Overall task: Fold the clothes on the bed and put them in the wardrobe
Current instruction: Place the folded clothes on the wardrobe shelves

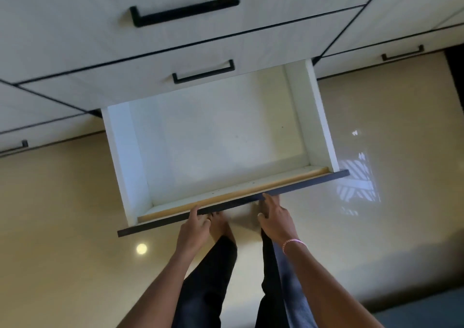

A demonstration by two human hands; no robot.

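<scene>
Both hands are on the dark front panel (301,185) of the white wooden drawer (125,157), which stands pulled well out from the foot of the white panelled wardrobe (75,39), over the glossy beige floor (62,202). The left hand (194,224) pinches the panel, thumb on its top edge and fingers curled below. The right hand (273,217) lays fairly straight fingers against the edge and grips nothing. No clothes lie in the drawer. A blue-grey cloth (292,302) hanging by the right forearm may be a garment, though I cannot tell. If the drawer is being readied for clothes, pull evenly on both sides so it runs straight, and keep bare toes clear beneath the panel.
</scene>
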